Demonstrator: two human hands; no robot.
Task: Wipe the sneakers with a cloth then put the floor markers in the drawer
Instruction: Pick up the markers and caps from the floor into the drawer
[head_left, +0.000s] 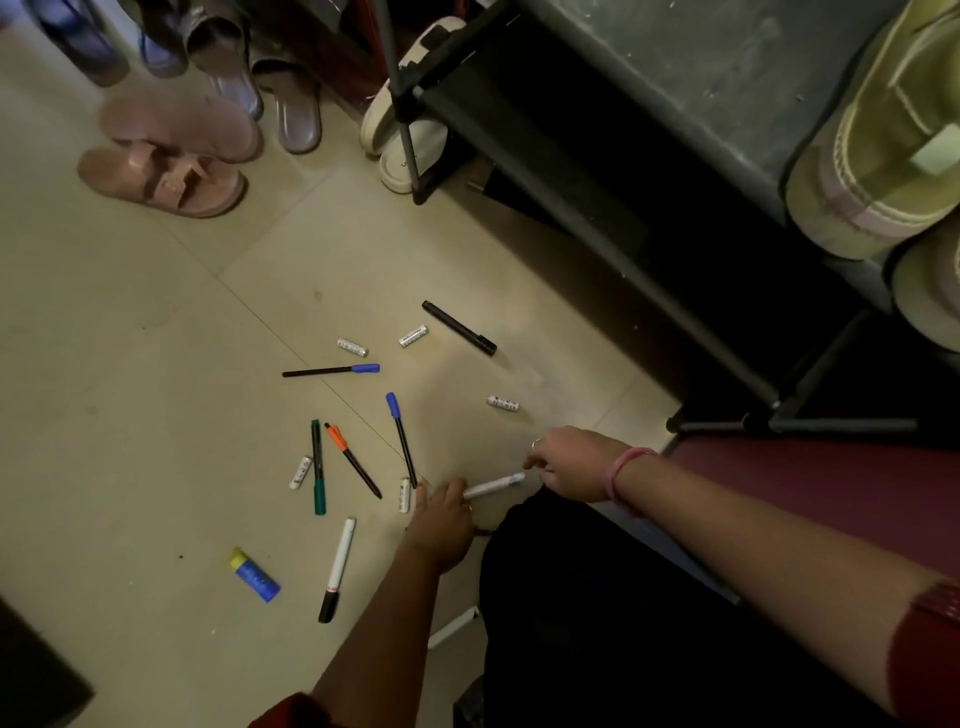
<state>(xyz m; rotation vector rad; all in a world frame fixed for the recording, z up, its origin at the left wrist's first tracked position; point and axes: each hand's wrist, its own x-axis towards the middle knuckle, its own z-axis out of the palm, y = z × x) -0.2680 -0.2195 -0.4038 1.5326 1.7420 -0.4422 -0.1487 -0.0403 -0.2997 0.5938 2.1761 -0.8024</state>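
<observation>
Down on the beige tiled floor (130, 364), the left hand (439, 525) grips one end of a slim white marker (493, 486), while the right hand (569, 462) reaches for its other end, fingers loosely curled and holding nothing I can see. Just left of the hands lie more scattered markers: an orange-capped black pen (353, 460), a green pen (317, 467), a blue-capped pen (401, 439). Bare tile opens leftward; the black metal shoe rack (597, 223) bounds the right, pale sneakers (872, 156) on its shelf.
</observation>
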